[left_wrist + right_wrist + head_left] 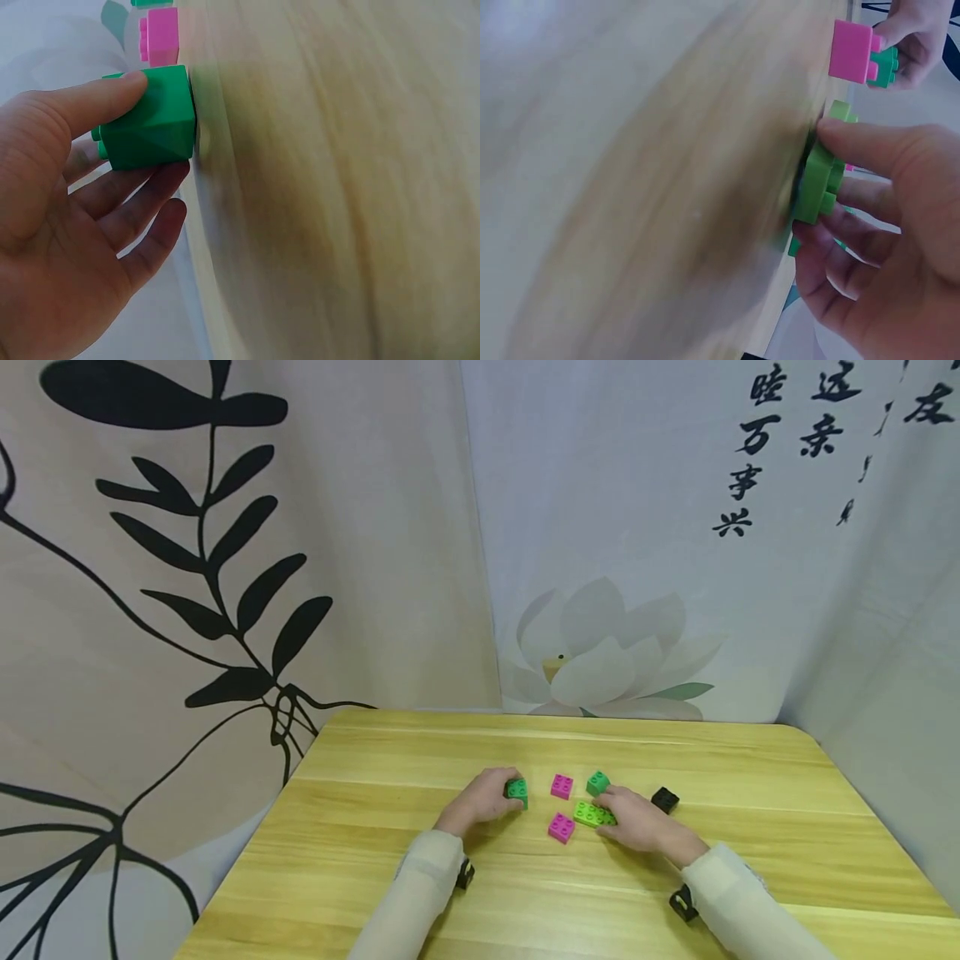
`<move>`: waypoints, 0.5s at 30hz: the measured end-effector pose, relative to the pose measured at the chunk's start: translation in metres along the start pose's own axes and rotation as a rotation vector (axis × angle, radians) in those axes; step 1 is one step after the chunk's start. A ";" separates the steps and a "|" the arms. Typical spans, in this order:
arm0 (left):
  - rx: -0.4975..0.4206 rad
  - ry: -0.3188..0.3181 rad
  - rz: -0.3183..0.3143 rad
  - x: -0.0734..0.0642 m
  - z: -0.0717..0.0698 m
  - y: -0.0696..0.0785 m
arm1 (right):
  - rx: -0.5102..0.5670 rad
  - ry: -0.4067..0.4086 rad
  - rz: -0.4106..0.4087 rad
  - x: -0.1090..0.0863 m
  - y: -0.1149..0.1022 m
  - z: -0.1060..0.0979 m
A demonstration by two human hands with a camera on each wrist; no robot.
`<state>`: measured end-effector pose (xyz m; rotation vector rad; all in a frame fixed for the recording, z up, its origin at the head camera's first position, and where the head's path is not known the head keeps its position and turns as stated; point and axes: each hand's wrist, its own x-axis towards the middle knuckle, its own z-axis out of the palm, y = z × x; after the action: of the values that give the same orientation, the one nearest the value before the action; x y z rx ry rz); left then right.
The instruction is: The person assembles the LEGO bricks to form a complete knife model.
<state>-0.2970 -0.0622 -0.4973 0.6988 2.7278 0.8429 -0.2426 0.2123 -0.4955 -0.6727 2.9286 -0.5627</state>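
My left hand grips a green toy building brick between thumb and fingers. In the left wrist view that green brick stands studs-sideways to the camera, close to the wooden surface. My right hand pinches a longer lime-green brick, thumb on its near side and fingertips on the far side. The right wrist view has this lime brick low over the table. Beyond the right fingers sits another green brick. Two pink bricks lie between the hands.
A black brick rests just behind the right hand. All the bricks are on a light wooden table. Printed curtains hang behind its far edge and along the sides. Black wrist devices sit at both cuffs.
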 end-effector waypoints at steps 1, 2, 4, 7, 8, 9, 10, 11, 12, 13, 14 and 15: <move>0.003 0.000 0.002 -0.001 0.000 0.000 | 0.000 0.004 0.000 -0.001 0.000 -0.001; 0.001 0.001 0.002 -0.002 0.000 0.000 | -0.002 0.009 -0.002 -0.001 0.001 -0.001; 0.000 0.002 0.003 -0.003 0.000 0.000 | -0.008 0.019 -0.006 -0.003 0.002 -0.002; -0.001 0.004 0.005 -0.006 -0.001 0.001 | -0.015 0.026 -0.018 -0.005 0.003 -0.003; 0.000 0.004 0.007 -0.007 -0.002 0.002 | -0.016 0.027 -0.019 -0.006 0.004 -0.003; 0.003 0.004 0.012 -0.009 -0.002 0.002 | -0.018 0.028 -0.021 -0.007 0.004 -0.003; 0.003 0.006 0.017 -0.010 -0.002 0.003 | -0.019 0.031 -0.026 -0.007 0.005 -0.003; 0.007 0.006 0.022 -0.011 -0.002 0.003 | -0.021 0.035 -0.031 -0.008 0.005 -0.004; 0.010 0.005 0.026 -0.013 -0.002 0.004 | -0.026 0.042 -0.037 -0.009 0.006 -0.004; 0.015 0.005 0.032 -0.014 -0.002 0.004 | -0.031 0.050 -0.044 -0.010 0.006 -0.005; 0.018 0.004 0.035 -0.015 -0.002 0.005 | -0.035 0.060 -0.054 -0.011 0.006 -0.006; 0.020 0.003 0.040 -0.017 -0.001 0.005 | -0.040 0.068 -0.062 -0.013 0.006 -0.007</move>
<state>-0.2811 -0.0677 -0.4926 0.7596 2.7371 0.8266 -0.2346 0.2248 -0.4914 -0.7669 2.9982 -0.5451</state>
